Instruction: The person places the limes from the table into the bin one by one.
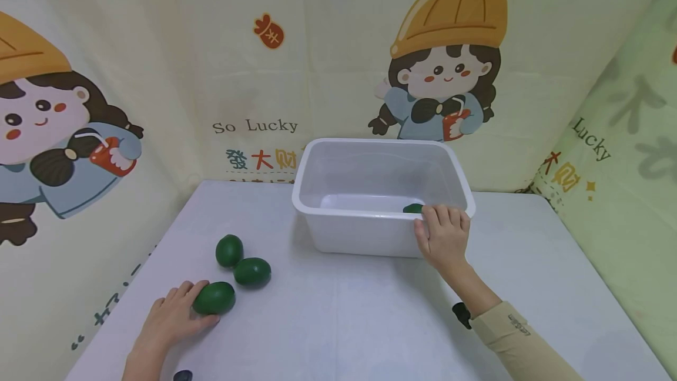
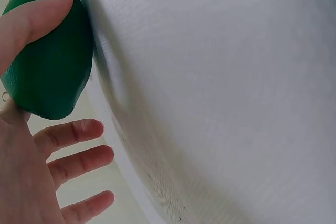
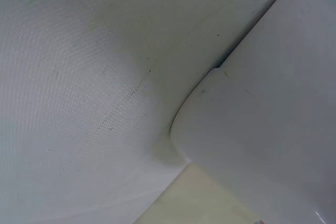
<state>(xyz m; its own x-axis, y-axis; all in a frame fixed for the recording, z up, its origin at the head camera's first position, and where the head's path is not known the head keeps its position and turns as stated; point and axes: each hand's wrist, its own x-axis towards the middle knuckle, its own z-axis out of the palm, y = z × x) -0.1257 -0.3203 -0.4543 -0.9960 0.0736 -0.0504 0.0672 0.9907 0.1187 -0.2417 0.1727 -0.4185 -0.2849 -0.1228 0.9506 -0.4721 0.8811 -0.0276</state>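
Note:
At the lower left in the head view, my left hand (image 1: 171, 316) holds a smooth green lime-shaped fruit (image 1: 214, 298) between thumb and fingers. The left wrist view shows my thumb (image 2: 37, 22) laid over this fruit (image 2: 52, 72), while three fingers stretch out apart from it. Just beyond it, two more green fruits, one upright-looking (image 1: 230, 251) and one on its side (image 1: 252, 273), lie close together. My right hand (image 1: 446, 237) grips the front rim of a white plastic bin (image 1: 365, 234) near its right corner, fingers over the edge. Inside, beside those fingers, part of another green fruit (image 1: 412, 208) shows.
The bin stands at the back of a white-covered table (image 1: 328, 322). A printed cloth (image 1: 338, 63) with cartoon figures hangs behind and along both sides. Small black pieces show near my right wrist (image 1: 462, 314) and below my left hand. The right wrist view shows the bin's outer wall (image 3: 262, 103).

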